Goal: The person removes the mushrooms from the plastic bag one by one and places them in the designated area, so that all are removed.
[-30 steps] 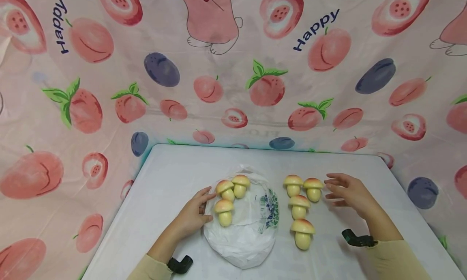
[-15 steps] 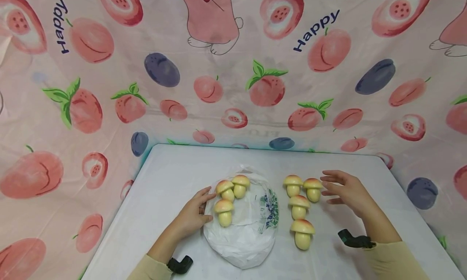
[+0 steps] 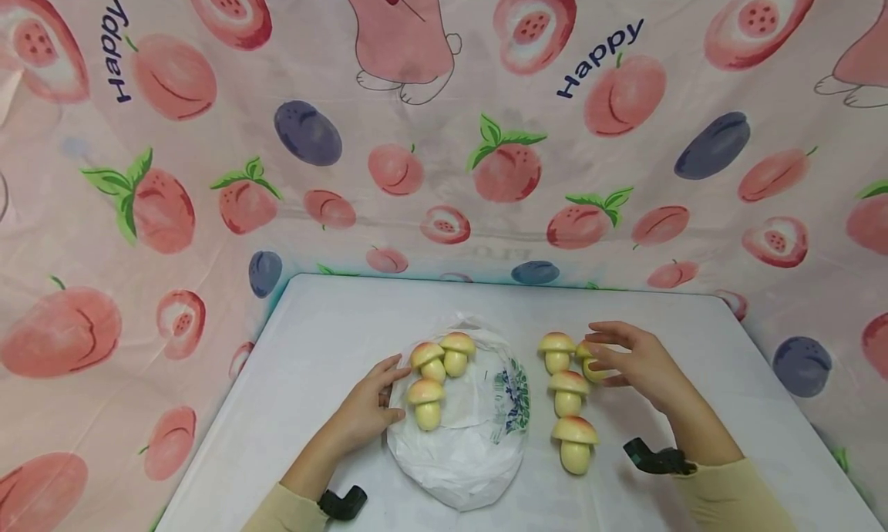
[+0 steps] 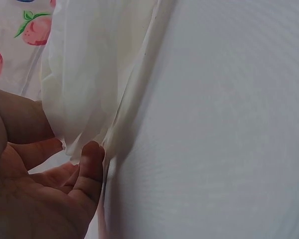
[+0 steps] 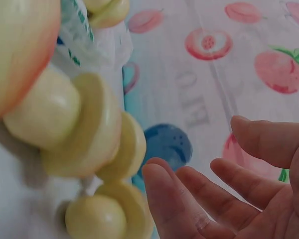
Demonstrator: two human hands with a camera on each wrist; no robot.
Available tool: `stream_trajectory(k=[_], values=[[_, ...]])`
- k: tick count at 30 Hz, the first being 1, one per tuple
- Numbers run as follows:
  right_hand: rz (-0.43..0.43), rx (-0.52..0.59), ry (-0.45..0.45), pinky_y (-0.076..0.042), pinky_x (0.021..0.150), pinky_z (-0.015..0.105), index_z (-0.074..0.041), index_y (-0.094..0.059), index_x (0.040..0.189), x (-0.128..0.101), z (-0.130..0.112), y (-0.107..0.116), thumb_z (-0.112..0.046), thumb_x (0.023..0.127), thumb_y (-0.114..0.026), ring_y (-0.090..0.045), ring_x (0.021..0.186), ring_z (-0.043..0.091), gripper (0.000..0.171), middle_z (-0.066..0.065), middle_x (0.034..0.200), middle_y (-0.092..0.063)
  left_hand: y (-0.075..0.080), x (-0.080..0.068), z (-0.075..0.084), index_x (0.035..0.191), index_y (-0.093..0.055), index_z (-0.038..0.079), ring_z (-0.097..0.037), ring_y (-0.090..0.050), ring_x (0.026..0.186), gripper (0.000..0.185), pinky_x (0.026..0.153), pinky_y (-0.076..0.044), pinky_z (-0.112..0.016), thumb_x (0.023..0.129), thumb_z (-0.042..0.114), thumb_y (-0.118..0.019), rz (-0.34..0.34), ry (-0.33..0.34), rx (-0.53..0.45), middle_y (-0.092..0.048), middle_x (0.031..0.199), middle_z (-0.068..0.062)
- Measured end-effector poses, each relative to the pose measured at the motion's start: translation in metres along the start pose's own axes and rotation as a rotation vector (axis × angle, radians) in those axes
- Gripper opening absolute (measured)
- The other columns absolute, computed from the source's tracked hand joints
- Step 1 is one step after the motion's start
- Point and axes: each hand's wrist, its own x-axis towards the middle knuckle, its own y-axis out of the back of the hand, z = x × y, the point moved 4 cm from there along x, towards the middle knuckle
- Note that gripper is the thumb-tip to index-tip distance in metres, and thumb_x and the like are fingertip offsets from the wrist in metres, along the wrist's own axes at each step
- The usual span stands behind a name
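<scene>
My left hand (image 3: 370, 409) holds the left edge of a white plastic bag (image 3: 458, 470); in the left wrist view the bag's edge (image 4: 84, 99) lies between thumb and fingers. Three yellow toy mushrooms (image 3: 425, 412) with reddish caps rest on the bag's left part. My right hand (image 3: 634, 366), fingers spread and holding nothing, is over the rightmost mushroom (image 3: 584, 350) of a group beside the bag, partly hiding it. From the right wrist, the hand (image 5: 229, 199) shows its thumb and fingers apart, close by the mushrooms (image 5: 94, 219).
The other mushrooms of the right group (image 3: 575, 447) run in a rough column right of the bag. All this is on a white table (image 3: 333, 316). A fruit-printed cloth (image 3: 430, 170) hangs behind it and along its sides. Black wrist cameras (image 3: 343, 503) are worn on both wrists.
My right hand has moved left, from beside the rightmost mushroom to over it. The left hand, the bag and the mushrooms have stayed in place.
</scene>
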Motion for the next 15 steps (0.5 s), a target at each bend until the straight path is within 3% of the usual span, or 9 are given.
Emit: stream_trajectory(k=[9, 15], values=[[-0.018, 0.069, 0.024, -0.067, 0.08, 0.041, 0.0, -0.046, 0.158, -0.005, -0.013, -0.025, -0.022, 0.106, -0.07, -0.077, 0.108, 0.032, 0.062, 0.032, 0.155, -0.054, -0.001, 0.0, 0.002, 0.152, -0.062, 0.012, -0.038, -0.053, 0.146, 0.069, 0.111, -0.053, -0.053, 0.087, -0.007, -0.08, -0.001, 0.0, 0.001, -0.035, 0.176, -0.007], [-0.033, 0.075, 0.044, -0.067, 0.08, 0.041, -0.003, -0.05, 0.156, -0.007, -0.018, -0.04, -0.027, 0.105, -0.071, -0.078, 0.106, 0.029, 0.061, 0.029, 0.153, -0.057, -0.001, 0.0, 0.002, 0.151, -0.062, 0.013, -0.037, -0.048, 0.152, 0.069, 0.115, -0.05, -0.054, 0.087, -0.007, -0.08, 0.008, 0.007, 0.009, -0.036, 0.176, -0.006]])
